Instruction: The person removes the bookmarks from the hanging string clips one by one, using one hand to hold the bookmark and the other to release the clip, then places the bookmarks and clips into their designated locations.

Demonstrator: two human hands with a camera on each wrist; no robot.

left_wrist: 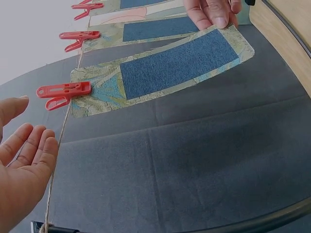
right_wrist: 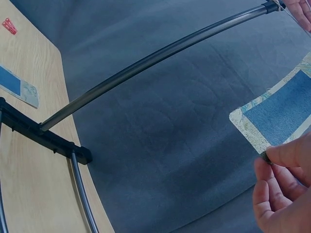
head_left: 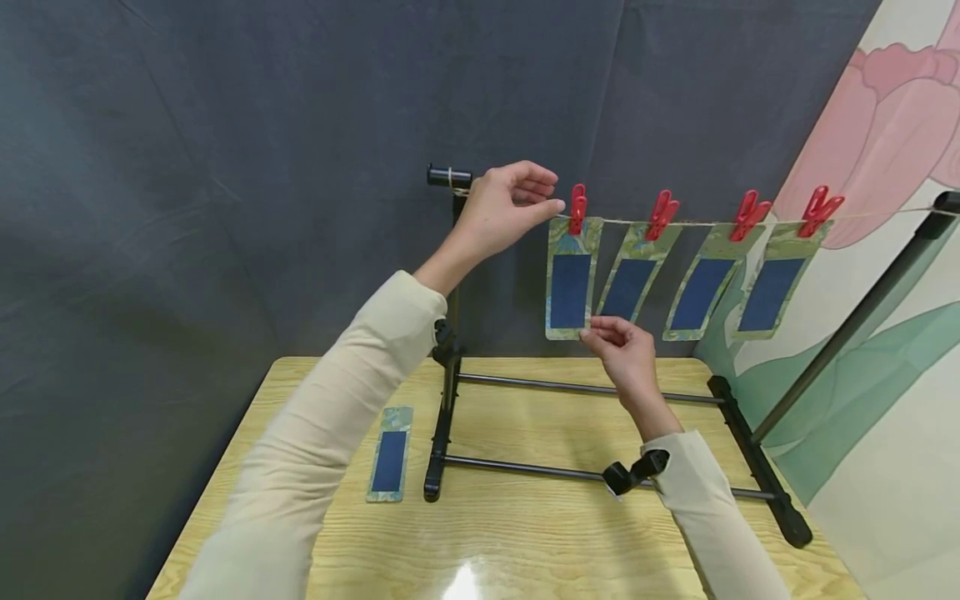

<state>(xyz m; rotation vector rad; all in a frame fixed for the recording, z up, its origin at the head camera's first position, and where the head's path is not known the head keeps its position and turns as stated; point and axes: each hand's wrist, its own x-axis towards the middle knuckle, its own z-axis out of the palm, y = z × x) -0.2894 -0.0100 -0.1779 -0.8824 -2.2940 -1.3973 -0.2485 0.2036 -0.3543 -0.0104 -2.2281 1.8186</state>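
Observation:
A patterned card (head_left: 571, 292) with a dark blue panel hangs from a thin string (left_wrist: 58, 141) by a red clothespin (head_left: 577, 209). My right hand (head_left: 628, 357) pinches the card's lower corner between thumb and fingers, as the right wrist view shows close up. Just left of the clothespin is my left hand (head_left: 502, 204), its thumb and fingers spread apart with nothing between them. In the left wrist view the string passes beside its fingertips. The card bends slightly along its length there.
Several similar cards (head_left: 702, 292) hang farther right from red clothespins (head_left: 750, 215). The string runs between posts of a black metal stand (head_left: 444, 433). Another card (head_left: 389, 454) lies on the wooden table (head_left: 525, 533) left of the stand; a loose red clothespin (right_wrist: 9, 26) lies near it.

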